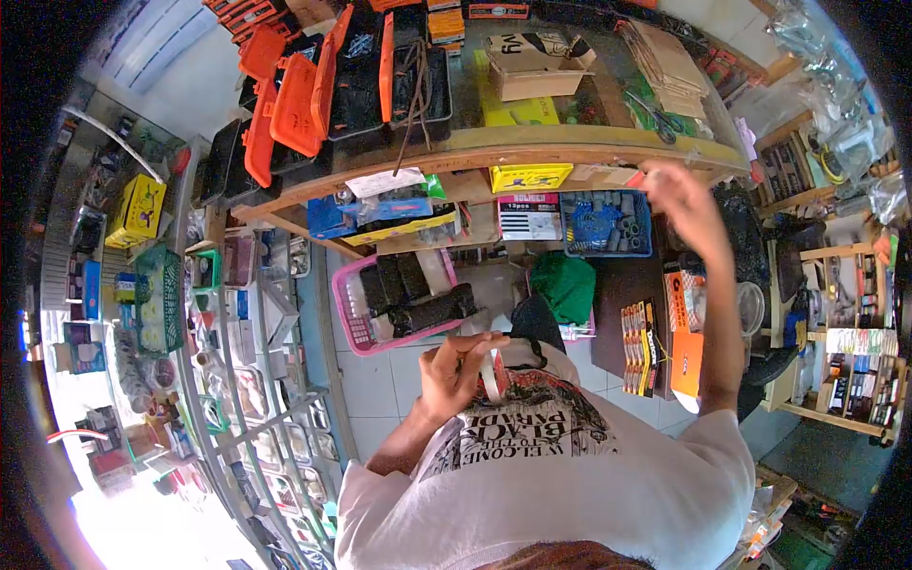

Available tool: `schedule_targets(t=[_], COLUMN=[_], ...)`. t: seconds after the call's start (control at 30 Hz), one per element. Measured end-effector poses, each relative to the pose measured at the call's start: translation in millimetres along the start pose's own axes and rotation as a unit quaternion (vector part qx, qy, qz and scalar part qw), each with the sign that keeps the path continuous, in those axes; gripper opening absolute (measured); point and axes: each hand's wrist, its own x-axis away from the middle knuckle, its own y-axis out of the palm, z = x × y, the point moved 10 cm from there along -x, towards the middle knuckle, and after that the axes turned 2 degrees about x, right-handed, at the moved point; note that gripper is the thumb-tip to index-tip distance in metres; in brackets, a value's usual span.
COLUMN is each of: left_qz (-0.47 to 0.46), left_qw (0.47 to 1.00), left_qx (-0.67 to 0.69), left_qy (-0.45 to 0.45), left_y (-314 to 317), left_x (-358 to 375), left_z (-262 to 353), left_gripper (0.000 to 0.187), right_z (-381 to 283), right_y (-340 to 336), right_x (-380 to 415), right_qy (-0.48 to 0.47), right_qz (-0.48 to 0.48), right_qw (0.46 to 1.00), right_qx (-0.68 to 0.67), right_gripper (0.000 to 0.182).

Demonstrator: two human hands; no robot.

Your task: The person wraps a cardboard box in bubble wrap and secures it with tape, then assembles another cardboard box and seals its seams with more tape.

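Note:
My left hand is closed in front of my shirt, its fingers pinching the edge of a white roll of tape. Out to the right, my raised arm brings my right hand up to the wooden front edge of the counter. Motion smears its fingers. Right at those fingertips shows a small red-ended piece, beside brown cardboard on the shelf under the counter top. Just below the hand sits a blue basket of grey pipe fittings.
On the counter lie open orange-lidded toolboxes, a cardboard box, scissors and flat cardboard. A pink basket with black items stands on the floor. Glass shelving lines the left; stocked racks fill the right.

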Motion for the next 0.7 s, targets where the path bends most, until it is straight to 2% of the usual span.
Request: schedule_targets(t=[0.07, 0.13, 0.23, 0.3, 0.4, 0.43, 0.53, 0.57, 0.67, 0.7], left_qz=[0.011, 0.024, 0.040, 0.043, 0.037, 0.066, 0.026, -0.006, -0.013, -0.038], left_qw=[0.996, 0.989, 0.984, 0.985, 0.993, 0.995, 0.999, 0.997, 0.984, 0.976], left_qx=[-0.054, -0.101, -0.143, -0.144, -0.094, -0.077, -0.028, -0.010, 0.151, 0.181], left_qy=[0.067, 0.100, 0.094, 0.083, -0.053, 0.023, -0.001, -0.075, -0.096, -0.119], left_y=[-1, 0, -3, -6, -6, -8, -4, -1, 8, 12], left_x=[-1, 0, 6, 9, 12, 5, -6, -8, -13, -12], left_z=[15, 22, 15, 12, -9, 2, 0, -7, -20, -25], left_gripper=[0.009, 0.011, 0.014, 0.020, 0.015, 0.009, 0.011, 0.021, 0.034, 0.046], right_z=[38, 36, 55, 71, 68, 65, 73, 86, 73, 67], right_y=[-54, -88, -93, -90, -85, -83, -84, -85, -84, -86], right_x=[-44, -67, -100, -110, -118, -119, -134, -140, -139, -137], right_qy=[-0.038, -0.064, -0.146, -0.104, -0.011, 0.025, -0.070, -0.046, -0.053, -0.061], right_qz=[0.105, 0.156, 0.126, 0.101, 0.080, 0.076, 0.069, 0.053, 0.090, 0.088], right_qw=[0.993, 0.970, 0.945, 0.951, 0.952, 0.950, 0.917, 0.936, 0.907, 0.910], right_qx=[0.035, 0.174, 0.265, 0.273, 0.294, 0.303, 0.386, 0.344, 0.408, 0.401], right_gripper=[0.033, 0.032, 0.030, 0.030, 0.033, 0.034, 0.040, 0.043, 0.044, 0.044])
